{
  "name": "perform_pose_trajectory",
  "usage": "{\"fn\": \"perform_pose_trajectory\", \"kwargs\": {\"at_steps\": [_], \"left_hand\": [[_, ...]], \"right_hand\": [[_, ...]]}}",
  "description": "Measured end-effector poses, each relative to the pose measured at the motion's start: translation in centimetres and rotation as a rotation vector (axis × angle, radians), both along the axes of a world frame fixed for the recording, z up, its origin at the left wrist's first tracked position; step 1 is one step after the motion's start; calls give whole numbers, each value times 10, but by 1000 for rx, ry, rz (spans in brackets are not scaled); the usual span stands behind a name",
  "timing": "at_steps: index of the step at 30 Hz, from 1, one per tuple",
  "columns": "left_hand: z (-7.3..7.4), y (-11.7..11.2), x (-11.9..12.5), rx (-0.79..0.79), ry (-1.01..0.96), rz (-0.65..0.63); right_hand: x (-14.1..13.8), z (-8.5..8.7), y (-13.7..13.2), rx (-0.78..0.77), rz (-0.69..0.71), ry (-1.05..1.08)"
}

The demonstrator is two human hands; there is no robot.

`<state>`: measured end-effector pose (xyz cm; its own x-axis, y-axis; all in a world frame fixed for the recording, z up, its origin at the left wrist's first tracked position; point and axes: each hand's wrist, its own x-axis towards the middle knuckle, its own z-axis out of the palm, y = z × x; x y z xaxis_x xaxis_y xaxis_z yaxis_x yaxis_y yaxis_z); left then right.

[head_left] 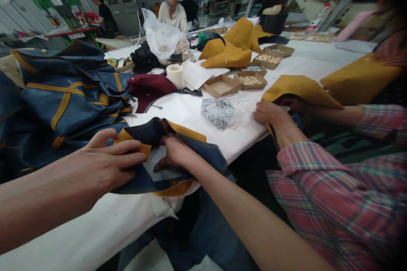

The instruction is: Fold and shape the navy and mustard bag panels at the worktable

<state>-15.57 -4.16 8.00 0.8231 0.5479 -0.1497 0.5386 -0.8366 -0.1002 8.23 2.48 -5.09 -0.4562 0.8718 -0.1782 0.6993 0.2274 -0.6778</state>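
A dark blue leather bag piece [203, 152] with mustard-yellow trim lies at the near edge of the table, in front of me. My left hand [110, 167] pinches a yellow edge on its left side, fingers pointing right. On the far side, my right hand [176, 152] reaches into the piece; its fingers curl at the dark rim, partly hidden, while the thumb lies over a pale grey patch [168, 174]. Beside my left hand a large heap of blue leather bags [63, 97] with yellow straps covers the table's left side.
A co-worker in a plaid sleeve [314, 159] handles a yellow piece [299, 89] at right. Beyond my hands are a plastic bag of silver metal parts [218, 114], cardboard trays [222, 87], a cream roll [175, 76] and a maroon piece [149, 89]. Another person [173, 12] sits across the table.
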Motion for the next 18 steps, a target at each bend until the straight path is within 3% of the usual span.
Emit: {"fn": "perform_pose_trajectory", "kwargs": {"at_steps": [6, 11, 18], "left_hand": [[9, 3, -2, -54, -82, -41], [21, 5, -1, -73, -217, -48], [18, -1, 0, -52, -243, -93]], "right_hand": [[-22, -13, 0, -60, -217, 105], [-31, -18, 6, -68, -215, 146], [-34, -29, 10, -42, -266, 187]]}}
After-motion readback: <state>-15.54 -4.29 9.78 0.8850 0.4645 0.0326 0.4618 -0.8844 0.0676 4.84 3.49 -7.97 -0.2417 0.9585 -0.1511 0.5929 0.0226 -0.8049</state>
